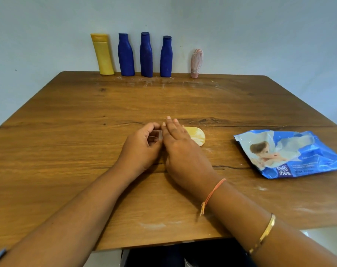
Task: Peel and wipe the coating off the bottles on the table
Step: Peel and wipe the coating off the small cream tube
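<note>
Your R hand (180, 139) flat on yellow bottle (197, 136); L hand (142, 145) curled, hold unclear; smeared wood table (86, 112), pale wall (260, 35).

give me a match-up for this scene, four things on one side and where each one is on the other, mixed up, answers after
Things
1 standing yellow bottle
2 pink bottle
3 wipes pack
4 lying bottle

Places
a partly under the right hand
b left end of the back row
c right end of the back row
d flat at the far right, apart from the row

Pairs: 1-b, 2-c, 3-d, 4-a
</note>
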The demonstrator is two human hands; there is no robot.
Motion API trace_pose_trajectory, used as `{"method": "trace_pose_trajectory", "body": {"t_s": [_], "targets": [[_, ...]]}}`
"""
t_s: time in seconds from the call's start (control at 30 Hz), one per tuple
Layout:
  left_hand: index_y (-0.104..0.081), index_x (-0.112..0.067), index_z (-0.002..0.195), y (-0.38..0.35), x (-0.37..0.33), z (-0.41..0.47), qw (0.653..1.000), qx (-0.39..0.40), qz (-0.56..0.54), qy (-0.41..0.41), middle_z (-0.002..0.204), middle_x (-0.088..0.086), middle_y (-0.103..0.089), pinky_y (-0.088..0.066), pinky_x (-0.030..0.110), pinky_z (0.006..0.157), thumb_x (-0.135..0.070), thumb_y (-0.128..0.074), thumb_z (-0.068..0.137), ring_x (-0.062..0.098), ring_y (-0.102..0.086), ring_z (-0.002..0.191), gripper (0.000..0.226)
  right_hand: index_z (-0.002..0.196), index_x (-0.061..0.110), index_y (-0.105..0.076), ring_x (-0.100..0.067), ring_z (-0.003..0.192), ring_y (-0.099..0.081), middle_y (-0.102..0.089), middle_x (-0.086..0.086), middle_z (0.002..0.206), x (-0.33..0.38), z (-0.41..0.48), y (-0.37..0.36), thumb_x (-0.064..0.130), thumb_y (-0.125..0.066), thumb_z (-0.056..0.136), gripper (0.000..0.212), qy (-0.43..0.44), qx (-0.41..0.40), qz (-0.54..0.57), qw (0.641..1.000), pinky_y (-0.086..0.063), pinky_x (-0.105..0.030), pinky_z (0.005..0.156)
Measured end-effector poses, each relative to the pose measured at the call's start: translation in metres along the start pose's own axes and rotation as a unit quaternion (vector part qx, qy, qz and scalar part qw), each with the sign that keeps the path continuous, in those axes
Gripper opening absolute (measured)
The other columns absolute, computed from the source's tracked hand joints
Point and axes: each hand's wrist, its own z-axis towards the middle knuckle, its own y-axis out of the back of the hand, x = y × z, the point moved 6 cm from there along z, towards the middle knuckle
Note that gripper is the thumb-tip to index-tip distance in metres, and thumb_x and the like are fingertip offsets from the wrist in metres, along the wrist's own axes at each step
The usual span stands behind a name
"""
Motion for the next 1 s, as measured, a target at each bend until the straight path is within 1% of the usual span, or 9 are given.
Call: {"method": "trace_pose_trajectory", "body": {"t_s": [0.1, 0.23, 0.37, 0.47, 0.57, 0.63, 0.8, 0.9, 1.0], "targets": [[-0.059, -0.034, 0.098, 0.0, 0.0, 0.001, 1.0, -0.009, -0.011, -0.005, 0.092, -0.011, -0.066, -0.052, 0.021, 0.078, -0.013, -0.067, 0.083, 0.004, -0.063, 0.085, 0.026, 0.148, 0.009, -0.007, -0.016, 0.144, 0.001, -0.001, -0.007, 0.157, -0.014, 0.002, 0.004, 0.004, -0.036, 0.092, 0.063, -0.016, 0.007, 0.018, 1.0, 0.005, -0.018, 0.108], [-0.059, -0.031, 0.097, 0.0, -0.003, -0.001, 1.0, -0.021, 0.016, -0.009, 0.089, -0.02, -0.06, -0.043, 0.004, 0.071, -0.013, -0.069, 0.081, -0.004, -0.057, 0.081, 0.026, 0.149, 0.011, -0.007, -0.016, 0.144, -0.007, -0.007, -0.006, 0.157, -0.049, 0.0, 0.01, 0.003, -0.039, 0.092, 0.066, -0.114, 0.022, 0.008, 0.993, -0.008, -0.025, 0.113], [-0.059, -0.032, 0.099, 0.001, -0.002, 0.0, 0.999, -0.028, 0.031, -0.004, 0.089, -0.021, -0.059, -0.042, 0.006, 0.071, -0.017, -0.069, 0.082, -0.003, -0.057, 0.083, 0.025, 0.148, 0.006, -0.004, -0.021, 0.144, -0.007, -0.002, -0.011, 0.157, -0.05, -0.007, 0.006, 0.004, -0.038, 0.091, 0.066, -0.17, 0.016, 0.02, 0.985, -0.012, -0.028, 0.114], [-0.059, -0.033, 0.097, 0.001, -0.001, 0.001, 1.0, -0.02, 0.021, 0.005, 0.088, -0.019, -0.061, -0.044, 0.007, 0.071, -0.017, -0.069, 0.081, -0.001, -0.059, 0.083, 0.025, 0.148, 0.005, -0.001, -0.021, 0.144, 0.0, 0.005, -0.012, 0.156, -0.028, -0.011, 0.001, 0.005, -0.034, 0.093, 0.064, -0.147, 0.003, 0.027, 0.989, -0.008, -0.028, 0.114], [-0.061, -0.028, 0.101, 0.0, 0.002, 0.001, 1.0, -0.011, 0.005, 0.021, 0.089, -0.009, -0.067, -0.053, 0.024, 0.075, -0.018, -0.067, 0.084, 0.009, -0.064, 0.083, 0.021, 0.147, 0.005, -0.001, -0.02, 0.144, 0.004, 0.007, -0.012, 0.156, -0.004, -0.01, -0.001, 0.005, -0.031, 0.094, 0.061, -0.071, -0.002, 0.027, 0.997, -0.001, -0.025, 0.112], [-0.061, -0.028, 0.102, 0.0, 0.002, 0.0, 1.0, -0.011, 0.01, 0.02, 0.089, -0.007, -0.067, -0.055, 0.027, 0.073, -0.019, -0.066, 0.084, 0.011, -0.065, 0.082, 0.021, 0.148, 0.006, -0.005, -0.019, 0.144, 0.001, 0.003, -0.011, 0.156, -0.002, -0.006, 0.001, 0.004, -0.032, 0.094, 0.06, -0.044, 0.003, 0.024, 0.999, -0.001, -0.023, 0.113], [-0.059, -0.031, 0.097, 0.001, -0.002, 0.001, 0.999, -0.02, 0.025, 0.007, 0.092, -0.011, -0.063, -0.042, 0.004, 0.066, -0.016, -0.07, 0.081, 0.002, -0.058, 0.08, 0.024, 0.148, 0.008, -0.005, -0.02, 0.144, -0.008, -0.002, -0.009, 0.157, -0.047, 0.003, 0.009, 0.004, -0.04, 0.092, 0.066, -0.128, 0.039, -0.003, 0.991, -0.012, -0.027, 0.113], [-0.059, -0.03, 0.1, 0.001, -0.001, 0.002, 0.999, -0.026, 0.041, 0.012, 0.096, -0.011, -0.063, -0.039, 0.003, 0.066, -0.02, -0.069, 0.082, 0.005, -0.058, 0.085, 0.023, 0.148, 0.007, -0.005, -0.023, 0.143, -0.012, -0.002, -0.011, 0.157, -0.056, -0.004, 0.008, 0.004, -0.039, 0.092, 0.066, -0.18, 0.039, 0.013, 0.983, -0.016, -0.03, 0.113], [-0.062, -0.026, 0.102, 0.001, 0.0, 0.003, 0.998, -0.035, 0.039, 0.022, 0.091, -0.01, -0.064, -0.041, 0.005, 0.066, -0.021, -0.069, 0.082, 0.006, -0.06, 0.083, 0.021, 0.147, 0.002, -0.003, -0.025, 0.144, -0.006, 0.002, -0.016, 0.156, -0.039, -0.014, 0.0, 0.005, -0.037, 0.092, 0.065, -0.179, 0.028, 0.01, 0.983, -0.013, -0.03, 0.114]]}}
